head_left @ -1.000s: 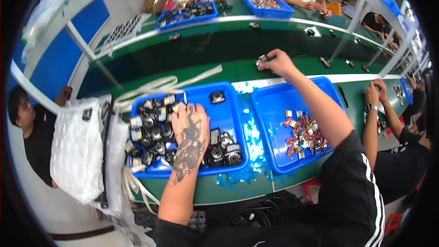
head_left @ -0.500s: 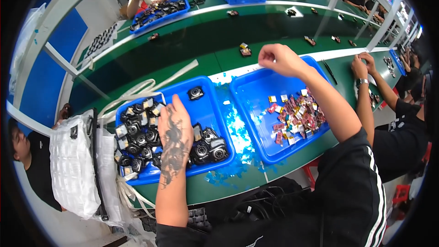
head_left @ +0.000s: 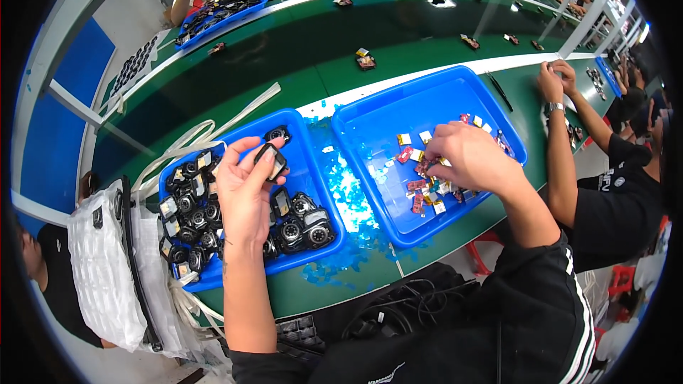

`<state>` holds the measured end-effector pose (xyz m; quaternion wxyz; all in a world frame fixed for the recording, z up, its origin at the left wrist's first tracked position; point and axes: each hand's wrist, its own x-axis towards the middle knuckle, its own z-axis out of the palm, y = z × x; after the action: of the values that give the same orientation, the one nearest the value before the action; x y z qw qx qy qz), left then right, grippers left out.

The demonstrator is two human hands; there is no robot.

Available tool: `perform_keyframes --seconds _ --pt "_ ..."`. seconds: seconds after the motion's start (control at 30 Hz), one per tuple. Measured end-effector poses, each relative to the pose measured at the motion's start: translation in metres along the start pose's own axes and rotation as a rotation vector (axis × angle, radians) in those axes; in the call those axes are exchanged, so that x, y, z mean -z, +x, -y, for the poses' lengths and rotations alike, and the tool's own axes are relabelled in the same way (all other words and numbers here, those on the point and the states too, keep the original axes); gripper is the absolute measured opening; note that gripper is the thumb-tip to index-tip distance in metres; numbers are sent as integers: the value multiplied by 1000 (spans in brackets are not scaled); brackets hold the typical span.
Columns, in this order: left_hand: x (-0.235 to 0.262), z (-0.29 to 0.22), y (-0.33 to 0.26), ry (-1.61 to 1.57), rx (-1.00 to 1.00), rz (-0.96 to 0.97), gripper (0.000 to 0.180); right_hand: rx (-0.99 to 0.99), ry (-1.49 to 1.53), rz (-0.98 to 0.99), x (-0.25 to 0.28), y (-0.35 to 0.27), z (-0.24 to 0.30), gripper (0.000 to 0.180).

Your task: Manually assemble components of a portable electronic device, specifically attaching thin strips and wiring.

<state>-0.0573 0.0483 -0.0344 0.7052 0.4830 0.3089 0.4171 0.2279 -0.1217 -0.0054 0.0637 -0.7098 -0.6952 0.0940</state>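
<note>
My left hand [head_left: 240, 195] is raised over the left blue tray [head_left: 302, 146], its thumb and fingers pinching a small black casing [head_left: 271, 163] with a pale rectangular part in it. Below lie several black casings [head_left: 186, 204] with round lens-like rings, filling the tray's left side; more casings [head_left: 292, 229] sit in its near right part. Over the right blue tray [head_left: 370, 195], my right hand [head_left: 473, 158] reaches down with curled fingers into a pile of small red circuit boards with silver and yellow battery-like pieces [head_left: 420, 185]. Its fingertips are partly hidden among them.
Blue film scraps [head_left: 352, 199] litter the green table between the trays. Black tweezers [head_left: 500, 91] lie beyond the right tray. Small assemblies [head_left: 366, 61] sit on the green belt. White bubble wrap [head_left: 103, 263] stands at left. A co-worker's hands [head_left: 555, 80] are at right; others work opposite.
My left hand has turned and come up out of the left tray with a black casing. My right hand has dropped from above the right tray's far edge to the pile of boards.
</note>
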Motion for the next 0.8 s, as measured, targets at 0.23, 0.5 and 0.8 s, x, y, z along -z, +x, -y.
perform_keyframes --seconds 0.23,0.5,0.8 --pt "-26 6 -12 -308 227 70 38 -2 234 -429 -24 -16 3 14" --pt "-45 25 -32 148 142 168 22 -64 827 -465 -19 -18 37 11" --pt "-58 25 -50 627 -251 353 21 -71 1297 -182 -24 -6 67 9"
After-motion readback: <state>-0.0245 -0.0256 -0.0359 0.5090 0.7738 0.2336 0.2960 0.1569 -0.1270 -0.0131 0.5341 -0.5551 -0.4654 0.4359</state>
